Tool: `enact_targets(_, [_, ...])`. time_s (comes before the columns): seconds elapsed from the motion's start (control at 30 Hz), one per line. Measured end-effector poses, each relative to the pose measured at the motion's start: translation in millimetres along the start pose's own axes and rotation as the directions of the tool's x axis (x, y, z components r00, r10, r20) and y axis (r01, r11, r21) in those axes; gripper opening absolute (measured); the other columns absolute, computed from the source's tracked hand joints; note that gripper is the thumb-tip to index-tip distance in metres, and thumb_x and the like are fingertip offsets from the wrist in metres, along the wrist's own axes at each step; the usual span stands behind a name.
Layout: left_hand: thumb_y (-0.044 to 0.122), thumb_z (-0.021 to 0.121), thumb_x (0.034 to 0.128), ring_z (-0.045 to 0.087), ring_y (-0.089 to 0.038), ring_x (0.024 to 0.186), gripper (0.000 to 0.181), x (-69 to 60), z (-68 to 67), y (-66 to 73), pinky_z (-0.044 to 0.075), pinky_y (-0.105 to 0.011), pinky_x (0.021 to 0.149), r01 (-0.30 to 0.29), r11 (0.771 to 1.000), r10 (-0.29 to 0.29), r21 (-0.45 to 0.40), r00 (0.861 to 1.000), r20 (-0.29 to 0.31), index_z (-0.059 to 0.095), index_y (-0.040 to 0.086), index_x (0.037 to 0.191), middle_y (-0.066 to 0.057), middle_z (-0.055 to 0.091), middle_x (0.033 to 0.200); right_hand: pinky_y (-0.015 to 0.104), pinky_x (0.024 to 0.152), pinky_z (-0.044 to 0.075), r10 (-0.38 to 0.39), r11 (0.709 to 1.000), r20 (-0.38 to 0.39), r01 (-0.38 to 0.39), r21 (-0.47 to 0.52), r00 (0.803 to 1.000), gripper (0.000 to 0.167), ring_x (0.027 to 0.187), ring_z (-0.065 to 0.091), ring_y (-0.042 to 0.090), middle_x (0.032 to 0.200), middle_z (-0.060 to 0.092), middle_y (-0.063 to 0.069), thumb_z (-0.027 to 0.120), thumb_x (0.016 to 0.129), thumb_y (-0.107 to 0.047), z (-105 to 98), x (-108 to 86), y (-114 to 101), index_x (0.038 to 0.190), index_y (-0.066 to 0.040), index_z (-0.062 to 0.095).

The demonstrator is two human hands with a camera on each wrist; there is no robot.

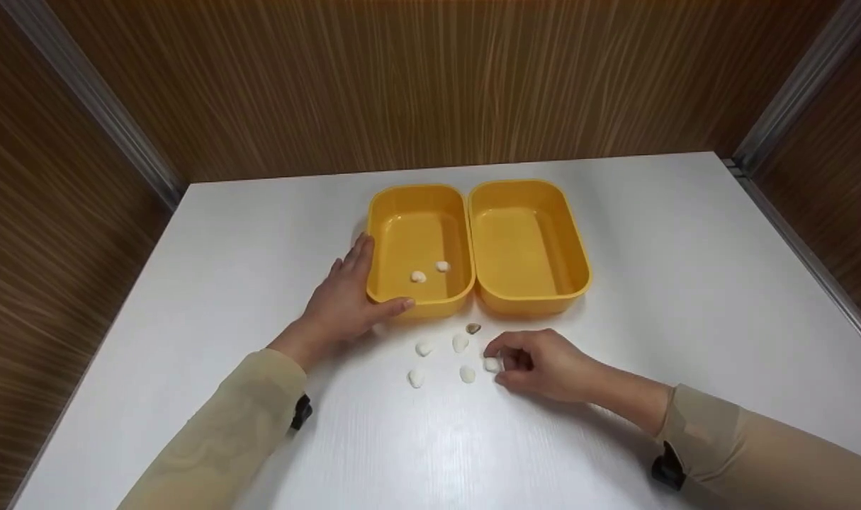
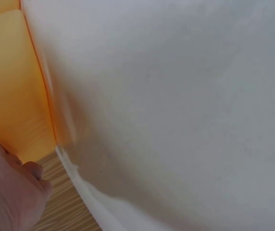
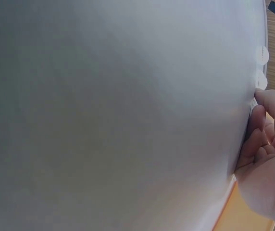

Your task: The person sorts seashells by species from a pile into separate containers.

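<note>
In the head view my left hand [image 1: 341, 297] rests against the near left corner of the left yellow container [image 1: 418, 309]. Its fingers lie along the side wall, and the thumb reaches across the front rim. Two small white seashells [image 1: 418, 277] lie inside that container. My right hand [image 1: 550, 365] is on the table, pinching a white seashell [image 1: 492, 365] between thumb and fingertip. Left of it several white seashells [image 1: 460, 343] are scattered, with a brown one [image 1: 473, 328] near the containers. In the right wrist view the fingers [image 3: 272, 102] touch the table beside white shells [image 3: 262, 56].
A second yellow container [image 1: 533, 304], with nothing visible inside, stands against the right side of the first. Both stand on a white table [image 1: 685, 283]. Brown wood-grain panels [image 1: 430, 85] rise behind it and on both sides.
</note>
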State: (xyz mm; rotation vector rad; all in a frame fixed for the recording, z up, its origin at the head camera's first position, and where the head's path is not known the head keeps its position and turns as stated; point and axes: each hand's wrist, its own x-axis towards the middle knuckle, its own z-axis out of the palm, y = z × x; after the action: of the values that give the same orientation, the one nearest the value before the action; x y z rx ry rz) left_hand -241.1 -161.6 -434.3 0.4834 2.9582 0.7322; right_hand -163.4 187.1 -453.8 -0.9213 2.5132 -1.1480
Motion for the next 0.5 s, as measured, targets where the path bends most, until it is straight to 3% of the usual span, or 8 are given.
enact_targets(0.5, [0.088, 0.059, 0.0843, 0.011, -0.028, 0.163, 0.133, -1.2, -1.6, 2.5, 0.009, -0.046, 0.131, 0.016, 1.000, -0.016, -0.008, 1.000, 0.008, 0.000, 0.006, 0.171, -0.010, 0.003, 0.178, 0.019, 0.064, 0.042, 0.007, 1.000, 0.015, -0.007, 0.018, 1.000, 0.017, 0.070, 0.050, 0.006, 0.075, 0.055, -0.010, 0.081, 0.093, -0.007, -0.8, -0.4, -2.8, 0.107, -0.014, 0.074])
